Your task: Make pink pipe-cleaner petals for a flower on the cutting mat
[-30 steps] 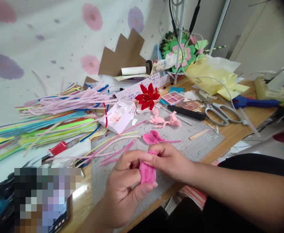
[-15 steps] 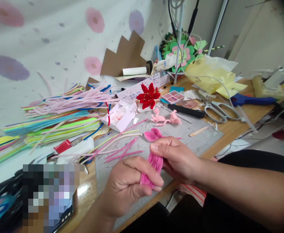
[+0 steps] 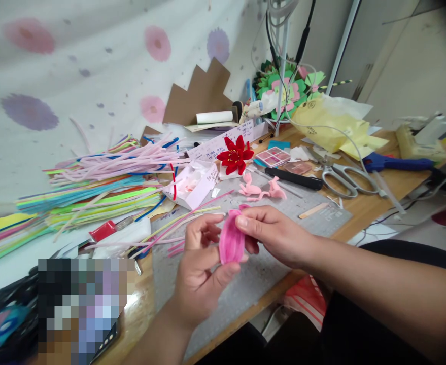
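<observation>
A pink fuzzy petal-shaped piece (image 3: 231,242) is held between both hands above the grey cutting mat (image 3: 211,309). My left hand (image 3: 203,268) pinches its lower end, with the thumb in front and the other fingers partly behind it. At the upper end, my right hand (image 3: 272,230) grips it between thumb and fingers; small pink tips show above that thumb. Beyond the hands lie light pink curled pieces (image 3: 276,188). Behind them is a red flower (image 3: 235,155) with yellow stamens.
Bundles of coloured fuzzy stems (image 3: 101,203) and a white box (image 3: 200,187) lie at the left. Toward the right are a black-handled tool (image 3: 293,178), scissors (image 3: 344,181), a wooden stick (image 3: 314,210) and a yellow bag (image 3: 325,124). A blurred-out object (image 3: 81,309) is at lower left.
The pink piece now stands more upright with its broad face showing. My left hand has moved up and its fingers have loosened from around it. The view has shifted slightly.
</observation>
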`<state>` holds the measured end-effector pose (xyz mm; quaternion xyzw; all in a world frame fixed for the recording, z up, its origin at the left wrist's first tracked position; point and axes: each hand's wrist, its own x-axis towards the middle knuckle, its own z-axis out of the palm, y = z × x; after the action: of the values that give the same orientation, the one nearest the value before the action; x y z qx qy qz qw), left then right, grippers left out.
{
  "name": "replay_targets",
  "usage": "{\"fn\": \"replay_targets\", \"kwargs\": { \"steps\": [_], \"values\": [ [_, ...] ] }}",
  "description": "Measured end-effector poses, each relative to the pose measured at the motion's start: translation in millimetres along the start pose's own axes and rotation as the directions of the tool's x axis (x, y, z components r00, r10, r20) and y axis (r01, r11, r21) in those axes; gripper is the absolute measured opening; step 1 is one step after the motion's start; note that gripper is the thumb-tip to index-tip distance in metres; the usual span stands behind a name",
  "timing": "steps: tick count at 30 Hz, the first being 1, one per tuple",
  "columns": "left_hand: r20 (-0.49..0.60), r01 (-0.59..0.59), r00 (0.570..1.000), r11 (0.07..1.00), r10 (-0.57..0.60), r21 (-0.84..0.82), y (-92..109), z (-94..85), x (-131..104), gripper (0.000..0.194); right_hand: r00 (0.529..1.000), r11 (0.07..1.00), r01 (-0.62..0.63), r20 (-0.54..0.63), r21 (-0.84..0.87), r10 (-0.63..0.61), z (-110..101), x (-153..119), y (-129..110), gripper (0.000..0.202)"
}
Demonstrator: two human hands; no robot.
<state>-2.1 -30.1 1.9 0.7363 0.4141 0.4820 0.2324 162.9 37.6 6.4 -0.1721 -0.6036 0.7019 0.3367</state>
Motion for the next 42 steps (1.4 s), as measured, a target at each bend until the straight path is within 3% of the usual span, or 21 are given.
{"fn": "replay_targets", "kwargs": {
  "steps": [3,6,8,11,15,20,27,29,31,34,38,42],
  "values": [
    [-0.025,0.053,0.998,0.997,-0.054,-0.052,-4.5,4.2,2.2,0.016,1.000,1.000,0.000,-0.019,-0.028,0.000,-0.6,2.1,-3.7,0.036],
    [-0.015,0.154,0.987,0.975,-0.158,-0.163,-7.8,3.6,5.1,0.030,0.998,0.985,-0.016,-0.061,-0.173,0.005,-2.2,4.5,-8.8,0.038],
    [-0.058,0.240,0.964,0.943,-0.259,-0.229,-9.7,1.7,6.3,0.033,0.999,0.956,-0.034,-0.048,-0.292,0.020,-3.5,6.1,-11.8,0.038],
    [-0.094,0.369,0.908,0.887,-0.408,-0.278,-10.9,-0.6,6.9,0.018,0.997,0.909,-0.068,-0.003,-0.412,0.073,-3.9,8.3,-12.6,0.034],
    [-0.143,0.459,0.858,0.862,-0.493,-0.215,-7.9,-0.5,7.0,0.013,0.988,0.910,-0.136,0.014,-0.393,0.153,-1.5,10.4,-6.6,0.032],
    [-0.209,0.504,0.823,0.848,-0.529,-0.163,-4.9,0.4,9.0,0.017,0.986,0.922,-0.163,-0.027,-0.352,0.164,1.1,10.0,-0.4,0.023],
    [-0.201,0.522,0.811,0.834,-0.550,-0.178,-4.9,2.3,8.8,0.010,0.992,0.908,-0.124,-0.028,-0.401,0.124,-1.6,8.7,-1.1,0.021],
    [-0.169,0.508,0.822,0.835,-0.543,-0.212,-5.0,2.1,8.2,0.005,0.990,0.913,-0.134,-0.011,-0.384,0.140,-2.1,8.6,-2.0,0.020],
    [-0.116,0.479,0.851,0.847,-0.513,-0.231,-5.4,1.4,8.2,0.016,0.986,0.915,-0.151,0.002,-0.373,0.164,-2.0,8.7,-2.9,0.021],
    [-0.062,0.453,0.881,0.875,-0.469,-0.172,-6.6,-0.3,8.7,0.010,0.982,0.924,-0.172,0.018,-0.341,0.190,-2.1,9.2,-3.5,0.024],
    [-0.101,0.456,0.881,0.886,-0.463,-0.079,-8.5,-2.4,8.8,0.017,0.983,0.942,-0.173,0.006,-0.287,0.183,-3.9,10.0,-3.6,0.026],
    [-0.105,0.473,0.870,0.876,-0.482,-0.098,-10.3,-2.6,9.1,0.017,0.988,0.919,-0.148,-0.023,-0.365,0.150,-4.0,11.1,-2.4,0.022]
  ]
}}
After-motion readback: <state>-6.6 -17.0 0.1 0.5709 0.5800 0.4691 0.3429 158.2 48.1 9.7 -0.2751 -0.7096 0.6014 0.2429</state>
